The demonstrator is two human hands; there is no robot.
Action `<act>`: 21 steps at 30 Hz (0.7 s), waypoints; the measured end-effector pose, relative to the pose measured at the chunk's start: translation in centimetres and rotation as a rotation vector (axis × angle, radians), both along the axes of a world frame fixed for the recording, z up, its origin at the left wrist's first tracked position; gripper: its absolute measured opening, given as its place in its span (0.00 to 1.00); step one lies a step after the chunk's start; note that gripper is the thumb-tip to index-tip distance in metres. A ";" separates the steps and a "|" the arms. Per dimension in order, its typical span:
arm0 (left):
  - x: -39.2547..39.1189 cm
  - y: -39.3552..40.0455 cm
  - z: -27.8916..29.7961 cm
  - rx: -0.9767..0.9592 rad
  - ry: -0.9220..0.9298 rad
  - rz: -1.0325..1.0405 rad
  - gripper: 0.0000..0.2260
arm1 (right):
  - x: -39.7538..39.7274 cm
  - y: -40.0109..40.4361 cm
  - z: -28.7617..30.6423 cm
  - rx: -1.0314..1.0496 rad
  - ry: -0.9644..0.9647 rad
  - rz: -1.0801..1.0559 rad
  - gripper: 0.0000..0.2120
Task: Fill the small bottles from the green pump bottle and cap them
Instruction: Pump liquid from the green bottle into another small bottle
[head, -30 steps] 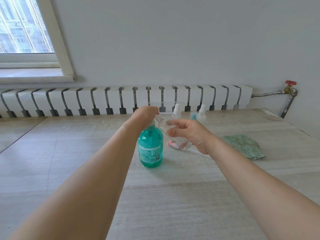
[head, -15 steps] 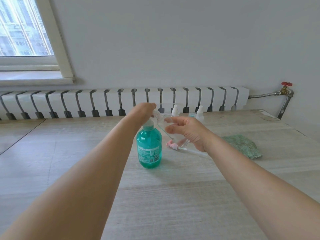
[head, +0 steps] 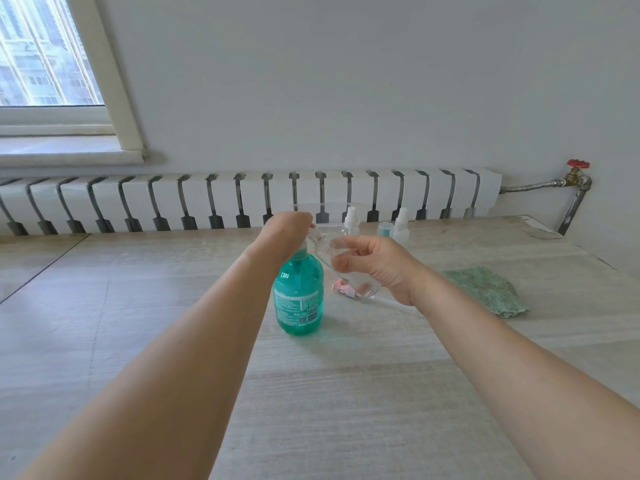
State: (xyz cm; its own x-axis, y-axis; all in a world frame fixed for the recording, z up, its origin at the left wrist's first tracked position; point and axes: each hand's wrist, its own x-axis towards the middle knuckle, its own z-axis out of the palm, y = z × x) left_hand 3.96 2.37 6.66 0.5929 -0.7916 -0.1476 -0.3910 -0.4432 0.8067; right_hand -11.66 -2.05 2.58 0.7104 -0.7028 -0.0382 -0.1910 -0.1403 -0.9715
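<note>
The green pump bottle (head: 300,296) stands upright on the wooden table (head: 346,393). My left hand (head: 284,233) rests on top of its pump head and hides it. My right hand (head: 377,266) grips a small clear bottle (head: 332,252), tilted with its open neck up against the pump spout. A pink pump cap with a white tube (head: 344,289) lies on the table just behind that hand. Two small bottles with white spray tops (head: 351,221) (head: 401,225) and a small teal-capped one (head: 384,230) stand near the radiator.
A green cloth (head: 488,291) lies on the table to the right. A clear container (head: 322,211) stands at the back, behind the hands. A white radiator (head: 242,199) runs along the wall, with a pipe and red valve (head: 576,164) at the right.
My left hand rose with the pump head half a second ago and sits slightly higher than a second ago. The clear bottle stays at the spout in my right hand.
</note>
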 end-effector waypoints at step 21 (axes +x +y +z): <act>-0.2 1.0 1.6 -0.101 0.062 -0.097 0.16 | 0.0 0.2 0.7 -0.033 -0.016 -0.024 0.22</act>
State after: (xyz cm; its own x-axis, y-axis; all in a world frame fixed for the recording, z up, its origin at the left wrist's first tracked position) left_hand 3.75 3.40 8.25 0.5055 -0.8572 -0.0980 -0.3763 -0.3213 0.8690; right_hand -11.62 -1.85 3.29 0.6933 -0.7207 -0.0034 -0.1790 -0.1677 -0.9695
